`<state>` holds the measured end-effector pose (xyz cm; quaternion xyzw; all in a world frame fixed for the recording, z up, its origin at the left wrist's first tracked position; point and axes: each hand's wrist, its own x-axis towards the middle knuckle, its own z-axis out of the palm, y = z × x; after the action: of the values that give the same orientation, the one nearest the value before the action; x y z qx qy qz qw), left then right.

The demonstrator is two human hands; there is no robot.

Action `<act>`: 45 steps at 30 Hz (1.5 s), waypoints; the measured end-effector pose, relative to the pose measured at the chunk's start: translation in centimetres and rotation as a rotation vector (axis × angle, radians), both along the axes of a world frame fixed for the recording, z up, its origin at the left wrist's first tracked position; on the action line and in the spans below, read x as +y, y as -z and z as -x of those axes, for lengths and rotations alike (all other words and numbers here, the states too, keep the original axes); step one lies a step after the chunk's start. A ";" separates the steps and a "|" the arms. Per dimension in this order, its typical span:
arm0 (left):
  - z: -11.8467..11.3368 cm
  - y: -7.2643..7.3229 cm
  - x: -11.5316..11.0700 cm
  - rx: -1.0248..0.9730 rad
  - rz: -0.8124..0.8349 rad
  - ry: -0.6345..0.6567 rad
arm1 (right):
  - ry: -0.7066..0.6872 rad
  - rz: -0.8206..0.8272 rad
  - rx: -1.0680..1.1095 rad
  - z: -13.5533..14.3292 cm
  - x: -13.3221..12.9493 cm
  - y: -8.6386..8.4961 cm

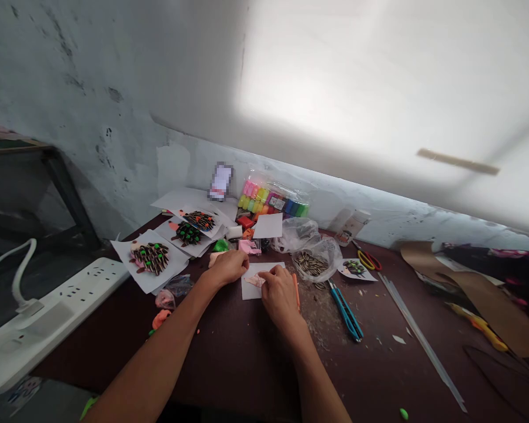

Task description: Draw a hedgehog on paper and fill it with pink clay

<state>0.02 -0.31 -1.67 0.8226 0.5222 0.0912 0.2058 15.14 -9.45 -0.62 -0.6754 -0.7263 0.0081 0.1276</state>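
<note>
One pink shape [254, 280] lies just left of my right hand (fingertips bunched, hold unclear), lengthwise toward the white card's [251, 295] left edge.

A dark red-brown table [242, 358] is littered with pale scraps. Near its middle, a small white sheet [251, 292] is laid flat, and a clear plastic bag of striped seeds [312, 264] is set to the right. Farther right, a teal tool [346, 312], translucent sticks [423, 341] and a small green lump [404, 414] are spread. On the left, seed-covered sheets [148, 285] are grouped.
</note>
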 end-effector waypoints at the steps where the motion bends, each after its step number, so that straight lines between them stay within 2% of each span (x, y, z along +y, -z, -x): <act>1: 0.0 0.0 0.0 -0.001 -0.001 -0.004 | 0.005 0.004 -0.004 -0.2 0.0 -0.1; 10: 0.0 -0.1 -0.3 -0.011 -0.010 -0.010 | -0.088 0.096 -0.078 0.3 -0.1 -0.2; 21: 0.0 0.2 -0.1 -0.016 -0.014 0.006 | -0.074 0.143 -0.172 1.0 -0.4 0.2; 26: 0.0 0.3 0.0 -0.003 -0.010 0.011 | -0.052 0.133 -0.105 0.7 -0.4 0.2; 33: -0.1 0.1 -0.1 -0.017 -0.010 0.002 | 0.030 0.091 0.147 0.0 0.2 -0.1; 37: -0.1 -0.1 -0.3 -0.018 -0.003 -0.001 | 0.096 0.102 0.123 -0.2 0.1 -0.5; 45: -0.1 -0.3 -0.4 0.007 0.000 0.001 | -0.046 0.102 -0.008 -0.1 -0.1 0.2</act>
<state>0.12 -0.66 -1.33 0.8233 0.5224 0.0881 0.2038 15.27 -9.56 -0.86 -0.6643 -0.7407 0.0451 0.0901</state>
